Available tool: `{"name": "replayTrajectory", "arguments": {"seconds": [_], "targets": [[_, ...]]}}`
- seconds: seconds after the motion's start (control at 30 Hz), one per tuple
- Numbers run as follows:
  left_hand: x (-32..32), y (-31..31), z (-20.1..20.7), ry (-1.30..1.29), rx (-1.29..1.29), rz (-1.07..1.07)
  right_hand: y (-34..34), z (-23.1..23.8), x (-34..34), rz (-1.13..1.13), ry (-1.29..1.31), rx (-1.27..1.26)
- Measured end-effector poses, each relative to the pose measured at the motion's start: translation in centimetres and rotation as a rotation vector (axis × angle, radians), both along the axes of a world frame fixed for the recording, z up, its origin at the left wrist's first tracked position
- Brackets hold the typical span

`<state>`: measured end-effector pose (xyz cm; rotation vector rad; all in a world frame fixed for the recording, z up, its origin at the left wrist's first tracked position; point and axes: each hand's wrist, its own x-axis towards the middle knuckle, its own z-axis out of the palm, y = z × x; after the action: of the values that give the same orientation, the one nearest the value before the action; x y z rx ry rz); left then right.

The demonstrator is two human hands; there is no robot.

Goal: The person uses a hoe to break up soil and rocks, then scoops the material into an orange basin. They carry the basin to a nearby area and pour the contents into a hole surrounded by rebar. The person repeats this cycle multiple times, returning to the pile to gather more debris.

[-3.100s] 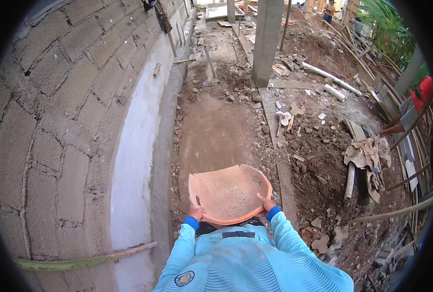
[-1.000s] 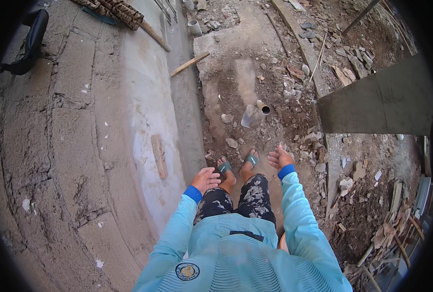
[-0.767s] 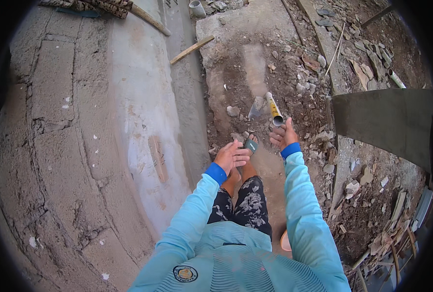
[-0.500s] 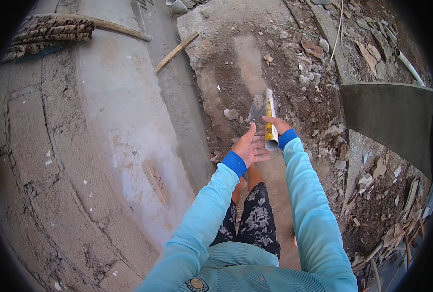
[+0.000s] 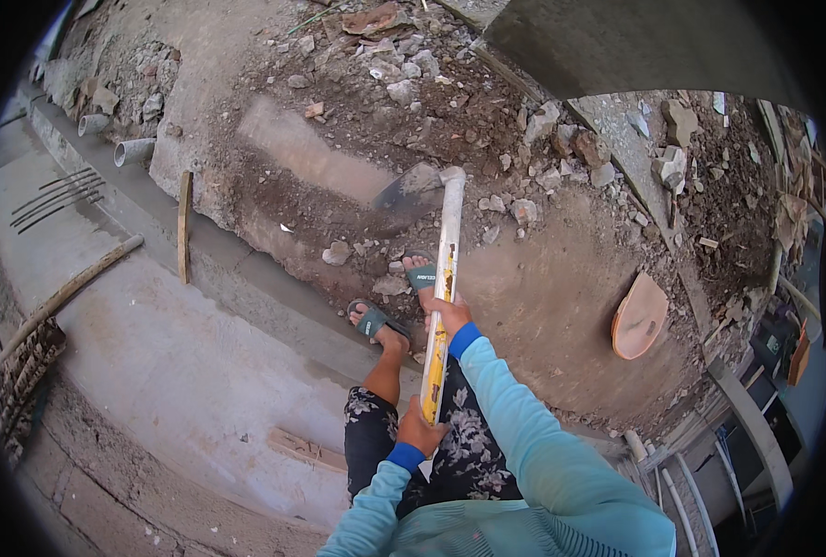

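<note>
Here, the left hand (image 5: 419, 431) and right hand (image 5: 449, 317) both grasp the hoe (image 5: 448, 243), its blade (image 5: 407, 193) beyond the feet (image 5: 372, 320); a concrete ledge (image 5: 264, 299) borders the left, bare dirt (image 5: 534, 297) lies open rightward to an orange pan (image 5: 640, 317).

The long, round tool handle (image 5: 445, 269) is white toward its upper end and bright yellow lower down, blotched with rusty brown. The flat, thin blade (image 5: 411, 188) is dull grey. The light turquoise, long-sleeved cloth shirt (image 5: 534, 446) has fine darker stripes at the side and royal blue cuffs (image 5: 464, 339). The black cloth shorts (image 5: 473, 446) carry a pale grey floral print (large blossoms, mostly). The dark grey-green, open-toed sandals (image 5: 376, 323) bear white markings. The shallow, curved basin (image 5: 640, 316) is peachy orange, brighter along its rim.
</note>
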<state>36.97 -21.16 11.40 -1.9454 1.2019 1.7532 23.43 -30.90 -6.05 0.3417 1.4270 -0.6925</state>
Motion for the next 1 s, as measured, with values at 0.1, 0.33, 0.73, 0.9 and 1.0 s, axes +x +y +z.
{"name": "replayTrajectory", "arguments": {"seconds": [0.1, 0.33, 0.73, 0.9, 1.0], "targets": [[-0.5, -3.3, 0.7, -0.028, 0.179, -0.331, 3.3, 0.7, -4.1, -0.342, 0.097, 0.015], [-10.2, -16.3, -12.4, 0.112, -0.31, -1.046, 3.5, -9.1, -19.0, -0.882, 0.31, 0.038], [-0.4, -22.0, -17.7, 0.007, -0.392, -1.19, 1.5, -17.5, -7.7, -0.983, 0.074, 0.066], [12.8, -18.6, -14.4, -0.102, -0.345, -1.137, 0.9, -14.1, 6.4, -0.869, -0.011, 0.148], [19.0, -15.4, -12.1, -0.139, -0.298, -1.121, 4.2, -14.1, 13.0, -0.84, -0.139, 0.253]]}}
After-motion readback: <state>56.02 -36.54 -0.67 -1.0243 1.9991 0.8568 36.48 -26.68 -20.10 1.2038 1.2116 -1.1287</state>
